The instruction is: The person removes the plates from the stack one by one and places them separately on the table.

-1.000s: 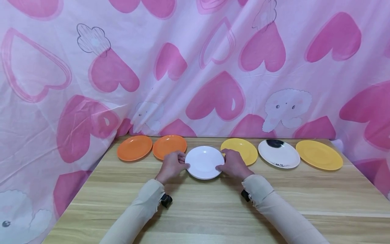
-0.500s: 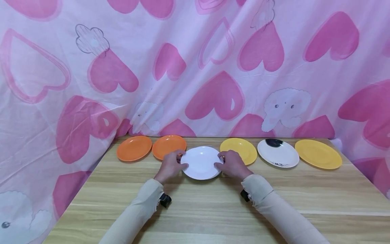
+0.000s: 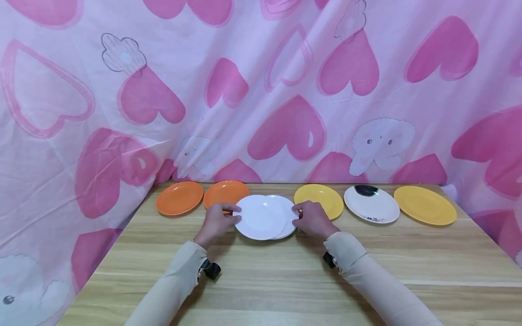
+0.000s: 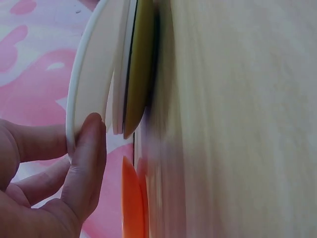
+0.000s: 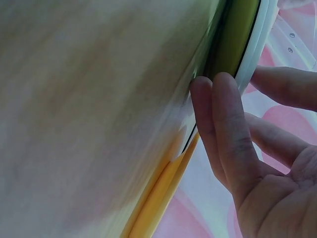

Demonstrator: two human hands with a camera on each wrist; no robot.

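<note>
My left hand [image 3: 214, 222] pinches the left rim of a white plate [image 3: 258, 217] between thumb and fingers. That plate overlaps a second white plate [image 3: 288, 222] that shows at its right. In the left wrist view the pinched plate stands apart at its edge from the pale rims below it. Beneath those rims lies an olive-coloured dish [image 4: 141, 64] with a dark rim, close over the table. My right hand [image 3: 313, 220] grips the right side of this lower stack. In the right wrist view its fingers [image 5: 229, 104] touch the stack's edge.
Two orange plates [image 3: 179, 198] lie at the back left. To the right are a yellow plate [image 3: 320, 197], a white plate with a black patch [image 3: 372, 208] and another yellow plate [image 3: 425, 206]. A pink heart-patterned curtain [image 3: 285, 127] hangs behind the wooden table [image 3: 269, 285].
My left hand has moved left with the top white plate, sliding it sideways off the plate below, whose right part now shows. My right hand has stayed nearly in place at the stack.
</note>
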